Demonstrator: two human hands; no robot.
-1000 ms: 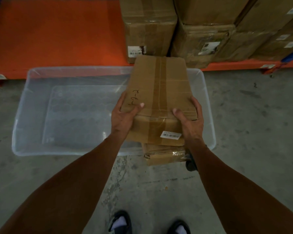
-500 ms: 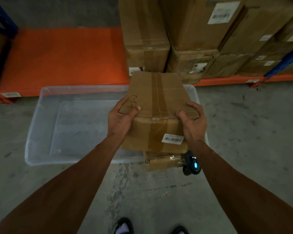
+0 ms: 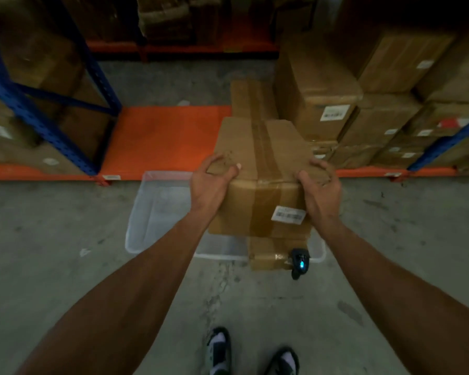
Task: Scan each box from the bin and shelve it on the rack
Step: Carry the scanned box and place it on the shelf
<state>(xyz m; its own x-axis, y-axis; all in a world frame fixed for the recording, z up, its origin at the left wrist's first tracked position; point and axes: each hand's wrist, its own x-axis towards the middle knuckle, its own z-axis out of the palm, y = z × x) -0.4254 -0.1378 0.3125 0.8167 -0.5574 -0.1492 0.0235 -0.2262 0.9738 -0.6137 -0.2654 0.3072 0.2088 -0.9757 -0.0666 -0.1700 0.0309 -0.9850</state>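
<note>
I hold a taped cardboard box in the air with both hands, a white barcode label on its near face. My left hand grips its left top corner, my right hand its right top corner. Below the box the clear plastic bin stands on the floor. A smaller taped box lies at the bin's near right edge, with a black scanner glowing blue beside it. The orange rack shelf lies just beyond the bin.
Stacked cardboard boxes fill the shelf's right part, up to a blue upright. Another blue upright and more boxes stand at the left. Concrete floor surrounds the bin; my shoes are at the bottom.
The box has risen and gone forward toward the rack, held in both hands. The view has tilted up, showing more of the shelving; the bin now sits lower and looks smaller.
</note>
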